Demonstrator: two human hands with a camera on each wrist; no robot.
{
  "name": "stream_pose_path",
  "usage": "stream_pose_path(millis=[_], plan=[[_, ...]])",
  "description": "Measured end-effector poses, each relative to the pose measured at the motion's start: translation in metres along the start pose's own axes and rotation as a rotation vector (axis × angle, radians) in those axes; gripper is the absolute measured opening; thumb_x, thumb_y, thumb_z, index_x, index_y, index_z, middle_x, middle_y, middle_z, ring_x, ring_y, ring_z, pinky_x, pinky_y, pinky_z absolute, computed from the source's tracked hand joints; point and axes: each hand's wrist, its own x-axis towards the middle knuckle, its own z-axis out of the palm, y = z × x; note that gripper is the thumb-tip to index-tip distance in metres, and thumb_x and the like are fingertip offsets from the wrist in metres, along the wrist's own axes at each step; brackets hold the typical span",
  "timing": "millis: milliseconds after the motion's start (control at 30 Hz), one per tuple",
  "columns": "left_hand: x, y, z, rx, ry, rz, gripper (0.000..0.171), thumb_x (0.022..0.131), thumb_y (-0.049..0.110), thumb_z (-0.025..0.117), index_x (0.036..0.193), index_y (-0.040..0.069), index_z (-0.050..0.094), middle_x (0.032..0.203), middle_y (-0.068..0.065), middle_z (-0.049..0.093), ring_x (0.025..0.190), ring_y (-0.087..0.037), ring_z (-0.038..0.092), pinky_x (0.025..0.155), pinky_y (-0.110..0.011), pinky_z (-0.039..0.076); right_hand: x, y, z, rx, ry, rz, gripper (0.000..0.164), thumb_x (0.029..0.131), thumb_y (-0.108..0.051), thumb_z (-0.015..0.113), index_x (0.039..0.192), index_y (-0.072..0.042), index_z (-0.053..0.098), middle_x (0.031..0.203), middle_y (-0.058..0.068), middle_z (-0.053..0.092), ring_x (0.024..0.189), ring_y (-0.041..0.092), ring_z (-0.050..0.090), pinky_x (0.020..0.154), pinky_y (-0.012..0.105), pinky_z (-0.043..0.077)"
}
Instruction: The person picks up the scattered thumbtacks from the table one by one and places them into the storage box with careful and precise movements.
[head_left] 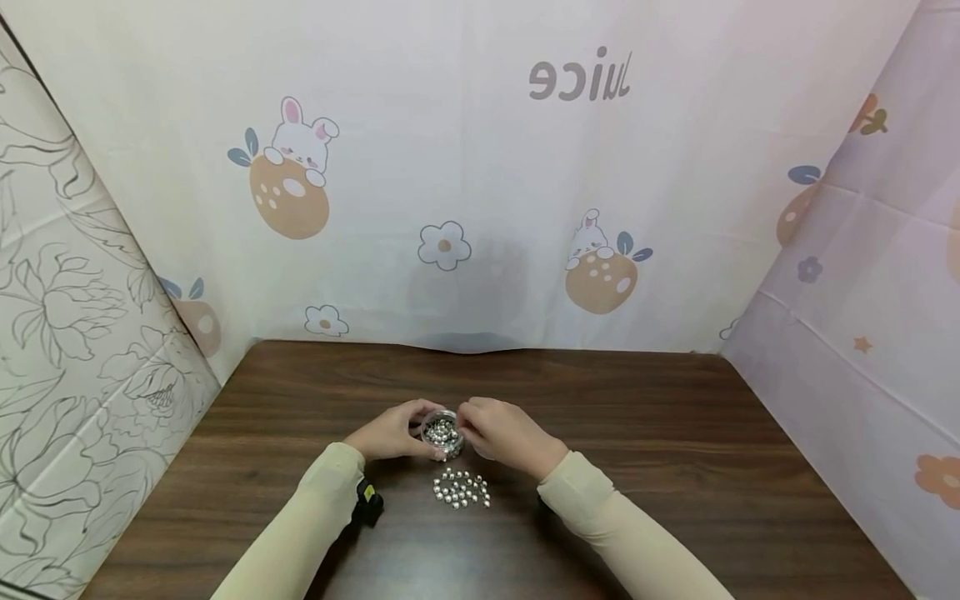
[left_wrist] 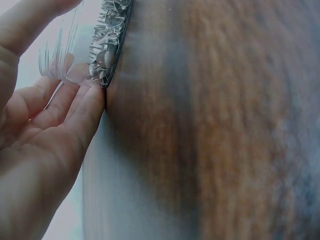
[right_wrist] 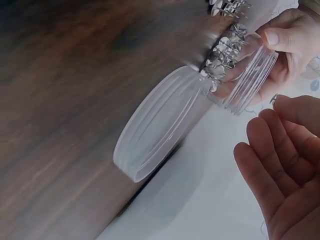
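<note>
Soft even light; blurred wrist views, warped head-view edges.

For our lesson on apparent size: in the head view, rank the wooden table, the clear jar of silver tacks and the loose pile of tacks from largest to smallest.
1. Wooden table, by far the largest.
2 and 3. Loose pile of tacks and clear jar: they look alike in size, and both hands partly hide the jar, so I won't rank them.

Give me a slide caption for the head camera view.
Two hands, left hand and right hand, around a small clear jar of pins, loose pins on the table.
</note>
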Motion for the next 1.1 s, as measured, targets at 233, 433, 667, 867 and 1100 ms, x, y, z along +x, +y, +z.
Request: stream_pose_path(millis=[233,433,667,867,1100], plan=[[0.0,0.0,0.0,0.003,-0.01,-0.007,0.067,0.072,0.035,0.08,0.129,0.021,0.048,0.125,0.001,0.053,0.112,-0.011,0.05,0.099,-0.04,0.044,0.009,-0.001,0.008,-0.028,-0.021,-0.008,0.005,0.09,-0.014,0.06,0.089,-0.015,0.065,0.081,-0.005,0.06,0.067,0.0,0.049,0.057,0.016,0.049],[-0.001,0.0,0.0,0.001,-0.013,-0.02,0.067,0.072,0.033,0.08,0.129,0.022,0.047,0.129,0.0,0.05,0.114,-0.012,0.049,0.1,-0.04,0.044,0.013,0.001,0.012,-0.041,-0.024,-0.007,0.007,0.09,-0.014,0.059,0.089,-0.016,0.065,0.081,-0.006,0.06,0.068,-0.001,0.049,0.057,0.015,0.049],[-0.001,0.0,-0.001,0.014,-0.008,-0.021,0.069,0.071,0.038,0.08,0.13,0.023,0.047,0.131,0.001,0.049,0.114,-0.011,0.048,0.099,-0.039,0.045,0.015,0.002,0.014,-0.044,-0.019,-0.014,0.007,0.09,-0.015,0.059,0.089,-0.016,0.066,0.081,-0.006,0.061,0.068,-0.001,0.049,0.057,0.015,0.049],[-0.001,-0.001,-0.001,0.037,0.0,-0.017,0.068,0.071,0.04,0.08,0.129,0.025,0.048,0.13,0.002,0.05,0.113,-0.011,0.049,0.096,-0.039,0.047,0.013,0.001,0.01,-0.003,-0.039,0.025,0.008,0.09,-0.017,0.061,0.094,-0.014,0.068,0.085,-0.005,0.062,0.068,0.001,0.051,0.057,0.019,0.05],[-0.006,0.015,-0.002,0.0,-0.002,0.002,0.066,0.073,0.029,0.08,0.129,0.014,0.049,0.129,-0.008,0.052,0.115,-0.02,0.049,0.098,-0.045,0.045,0.004,0.0,0.005,-0.001,-0.052,0.039,0.007,0.089,-0.014,0.06,0.094,-0.015,0.065,0.083,-0.005,0.061,0.065,0.0,0.049,0.054,0.018,0.049]])
